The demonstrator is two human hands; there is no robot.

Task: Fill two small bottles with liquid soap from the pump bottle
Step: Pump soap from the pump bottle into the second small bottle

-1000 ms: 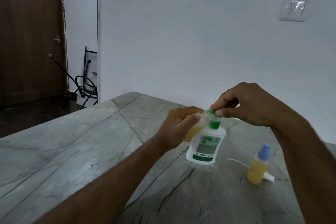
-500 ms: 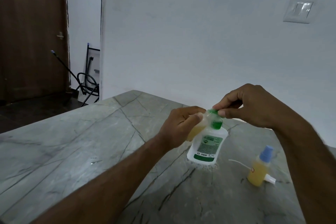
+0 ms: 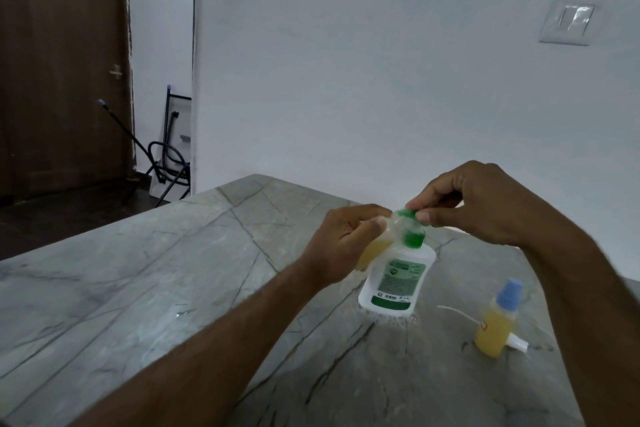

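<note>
We hold a small clear bottle [image 3: 372, 246] in our left hand [image 3: 341, 241], the grip curled around it with the thumb lying along its upper side; yellow liquid shows in its lower part, and it is tilted so its mouth meets the green pump head [image 3: 408, 217]. Our right hand [image 3: 474, 204] pinches that pump head from above between thumb and forefinger, the grip narrow and closed on it, the other fingers curled.

Directly beneath the right grip, the white pump bottle [image 3: 398, 282] with the green label stands on the grey stone tabletop [image 3: 173, 274], leaning slightly, its green collar just beside the left thumb. Whether soap is flowing at the spout we cannot tell; the spot is blurred.

Below and to the right of the right grip, well apart from it, the second small bottle [image 3: 497, 322] stands upright on the tabletop, yellow-filled, with a blue cap. A white pump part [image 3: 517, 345] lies touching its base, and a thin white tube [image 3: 457, 312] lies just to its left.
</note>
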